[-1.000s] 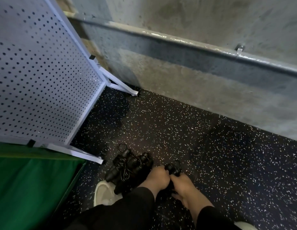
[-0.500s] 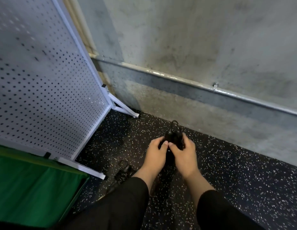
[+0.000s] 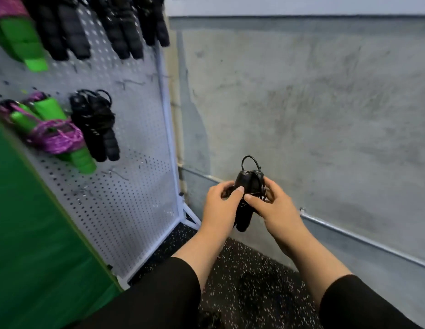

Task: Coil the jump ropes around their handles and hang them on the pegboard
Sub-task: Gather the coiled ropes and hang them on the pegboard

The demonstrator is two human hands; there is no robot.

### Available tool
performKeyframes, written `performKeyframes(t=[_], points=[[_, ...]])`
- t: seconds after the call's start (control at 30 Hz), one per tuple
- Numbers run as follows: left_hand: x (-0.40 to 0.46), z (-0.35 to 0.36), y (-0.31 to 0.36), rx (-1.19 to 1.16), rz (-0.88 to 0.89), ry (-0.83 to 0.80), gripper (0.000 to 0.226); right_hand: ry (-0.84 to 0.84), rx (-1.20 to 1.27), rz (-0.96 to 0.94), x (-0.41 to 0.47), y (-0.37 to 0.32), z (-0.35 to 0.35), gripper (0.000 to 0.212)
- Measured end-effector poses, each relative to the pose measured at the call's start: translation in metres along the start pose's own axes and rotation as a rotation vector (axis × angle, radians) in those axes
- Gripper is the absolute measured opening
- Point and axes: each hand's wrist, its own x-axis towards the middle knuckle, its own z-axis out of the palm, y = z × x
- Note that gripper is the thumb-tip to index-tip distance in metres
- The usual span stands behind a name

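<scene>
The hands are now lifting the black rope (image 3: 248, 193) up off the floor (image 3: 249, 276), level with the pegboard (image 3: 135, 186). No writing is readable. Its handles are standing near upright, loop on top. The left hand (image 3: 221, 207) and right hand (image 3: 275, 205) are both pinching it, fingers curled round. Other coiled ropes (image 3: 95, 124) are hanging on the pegboard.

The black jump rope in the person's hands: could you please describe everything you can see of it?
The black jump rope is a bundle: two matte black handles side by side, roughly upright, thin cord wound round them and a small loop standing above the tops. The left hand and right hand grip it from either side, in front of the concrete wall, right of the pegboard.
</scene>
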Motion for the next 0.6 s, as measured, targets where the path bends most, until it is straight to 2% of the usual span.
performKeyframes(t=[0.1, 0.27, 0.47, 0.6], points=[[0.001, -0.018, 0.029, -0.062, 0.014, -0.002, 0.013, -0.015, 0.029, -0.045, 0.006, -0.029, 0.015, 0.053], [0.012, -0.049, 0.07, -0.219, 0.136, 0.148, 0.013, -0.02, 0.0, -0.161, 0.029, -0.08, 0.045, 0.036], [0.029, -0.086, 0.095, -0.378, 0.256, 0.35, 0.015, -0.157, -0.075, -0.286, 0.057, -0.124, 0.099, 0.038], [0.047, -0.112, 0.103, -0.414, 0.297, 0.435, 0.023, -0.232, -0.056, -0.268, 0.079, -0.134, 0.134, 0.032]])
